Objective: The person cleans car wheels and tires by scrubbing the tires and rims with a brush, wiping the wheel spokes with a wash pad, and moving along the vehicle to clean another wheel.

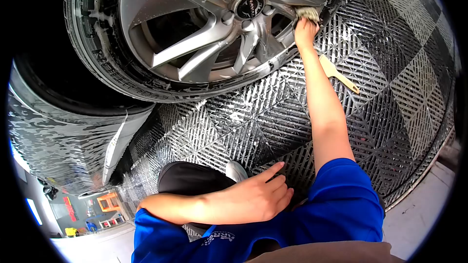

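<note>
My right hand (pixel 306 33) is closed around a brush whose pale bristles (pixel 308 13) press on the rim's edge by a spoke. The handle is hidden in my fingers. The silver alloy wheel (pixel 197 51) has a dark centre cap, and white foam clings to its spokes and to the black tyre (pixel 105 63). Close to my right forearm, a flat wooden-handled brush (pixel 339 74) lies on the floor, partly behind the arm. My left hand (pixel 263 196) hangs in front of my body near my knee, holding nothing, its index finger stretched out and the others loosely bent.
The car's wet, foam-streaked side panel (pixel 58 141) curves along the left. Black and grey slatted floor tiles (pixel 390 92) lie under the wheel, and a pale kerb (pixel 419 214) borders them. An orange stool (pixel 108 202) stands in the far lower left.
</note>
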`<state>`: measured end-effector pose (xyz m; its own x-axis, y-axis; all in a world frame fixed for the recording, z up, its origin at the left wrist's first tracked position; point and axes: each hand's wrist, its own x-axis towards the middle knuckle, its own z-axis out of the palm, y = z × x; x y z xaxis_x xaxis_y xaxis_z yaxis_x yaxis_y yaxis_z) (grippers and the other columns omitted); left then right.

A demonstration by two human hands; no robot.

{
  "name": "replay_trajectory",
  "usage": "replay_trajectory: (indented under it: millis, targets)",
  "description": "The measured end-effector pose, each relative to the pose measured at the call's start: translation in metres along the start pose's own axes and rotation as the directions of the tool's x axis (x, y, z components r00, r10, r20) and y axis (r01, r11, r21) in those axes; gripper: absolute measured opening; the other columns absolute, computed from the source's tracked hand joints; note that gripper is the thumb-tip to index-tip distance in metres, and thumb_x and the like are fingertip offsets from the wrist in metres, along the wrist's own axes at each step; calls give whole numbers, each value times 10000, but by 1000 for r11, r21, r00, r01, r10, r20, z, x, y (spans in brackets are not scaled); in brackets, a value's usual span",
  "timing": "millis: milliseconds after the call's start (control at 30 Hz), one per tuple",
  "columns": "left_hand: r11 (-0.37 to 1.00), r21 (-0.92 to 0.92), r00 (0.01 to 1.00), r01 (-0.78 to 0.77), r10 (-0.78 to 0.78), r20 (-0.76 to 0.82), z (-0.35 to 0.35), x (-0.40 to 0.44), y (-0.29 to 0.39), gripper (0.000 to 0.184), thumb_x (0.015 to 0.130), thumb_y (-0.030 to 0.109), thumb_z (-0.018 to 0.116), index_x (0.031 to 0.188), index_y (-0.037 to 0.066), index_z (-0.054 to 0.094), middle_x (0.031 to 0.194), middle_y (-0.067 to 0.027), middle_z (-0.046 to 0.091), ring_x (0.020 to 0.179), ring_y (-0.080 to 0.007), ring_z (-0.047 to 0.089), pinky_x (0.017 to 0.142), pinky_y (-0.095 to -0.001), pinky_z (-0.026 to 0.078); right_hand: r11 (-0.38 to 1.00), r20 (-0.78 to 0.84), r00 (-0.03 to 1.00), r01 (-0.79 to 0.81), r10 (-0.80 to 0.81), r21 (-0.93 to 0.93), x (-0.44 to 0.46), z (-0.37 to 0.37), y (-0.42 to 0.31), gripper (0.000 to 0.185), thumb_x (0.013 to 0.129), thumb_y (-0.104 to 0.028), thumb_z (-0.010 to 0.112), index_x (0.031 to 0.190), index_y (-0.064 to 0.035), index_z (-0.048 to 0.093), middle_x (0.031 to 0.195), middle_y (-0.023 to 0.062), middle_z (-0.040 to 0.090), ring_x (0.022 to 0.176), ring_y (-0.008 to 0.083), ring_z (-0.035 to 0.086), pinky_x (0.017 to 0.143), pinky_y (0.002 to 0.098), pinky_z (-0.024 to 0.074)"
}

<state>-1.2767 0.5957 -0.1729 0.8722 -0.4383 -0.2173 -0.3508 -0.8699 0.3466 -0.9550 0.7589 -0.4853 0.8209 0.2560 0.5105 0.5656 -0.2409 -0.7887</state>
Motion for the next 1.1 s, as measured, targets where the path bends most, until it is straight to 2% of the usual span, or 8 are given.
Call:
replay_trajectory:
  millis: [133,233,433,467,700,800,933,1100]
  targets:
    - [1000,15,1000,4,-4,-30,5,-3,3,331,773,139,595,1041,-47,652,858,-99,634,928,-245,612,1071,-489,399,995,-9,996,83,-83,-63,-33,2,0,336,889,-217,467,862,36,686,878,254,670,921,417,609,1045,497,334]
    - [999,42,999,-7,9,-52,6,-3,6,320,771,140,583,1023,-40,661,820,-71,626,872,-220,594,1073,-477,395,991,152,980,-132,130,7,-89,15,10,366,877,-212,505,1142,4,636,1259,244,574,1211,425,492,1118,483,283]
    - [1000,15,1000,-12,12,-9,3,-5,10,361,762,134,602,1068,-53,646,895,-119,632,994,-263,623,1075,-498,396,945,201,935,314,-292,-89,-83,-7,-11,385,883,-256,502,1135,-7,653,1162,236,630,1200,347,534,1124,460,289]
    - [1000,16,1000,-9,10,-20,4,-7,11,368,754,131,599,1069,-54,646,900,-120,633,999,-263,622,1079,-498,391,931,742,627,74,236,-358,-47,-36,-32,461,888,-370,466,1072,-22,707,1156,211,655,1199,297,548,1146,439,261]
    - [999,38,999,26,-25,-31,0,-14,14,387,738,127,590,1073,-60,641,907,-117,635,1009,-270,619,1081,-498,391,986,36,994,-108,104,130,-101,20,-25,457,936,-355,426,932,5,708,944,224,687,992,401,608,1005,459,386]
    - [999,35,1000,1,0,-22,1,-12,15,387,741,129,590,1077,-55,642,925,-119,640,1016,-273,621,1076,-501,394,563,204,728,-649,654,512,-111,17,-35,469,958,-372,440,948,36,671,989,183,690,951,360,621,848,429,456]
    - [999,44,999,-32,31,6,0,-12,19,376,754,136,595,1078,-49,645,945,-127,645,1019,-277,622,1067,-505,403,-316,528,572,-433,627,844,-57,-10,-43,452,991,-362,360,1235,-37,557,1241,104,606,1105,247,586,965,382,454]
    - [998,68,1000,-14,13,11,0,-18,22,359,767,147,609,1067,-46,650,944,-130,646,1019,-278,625,1070,-502,403,-346,632,414,-580,655,738,39,-37,-107,447,1013,-356,322,1186,-28,572,1209,122,617,1032,280,616,922,424,480]
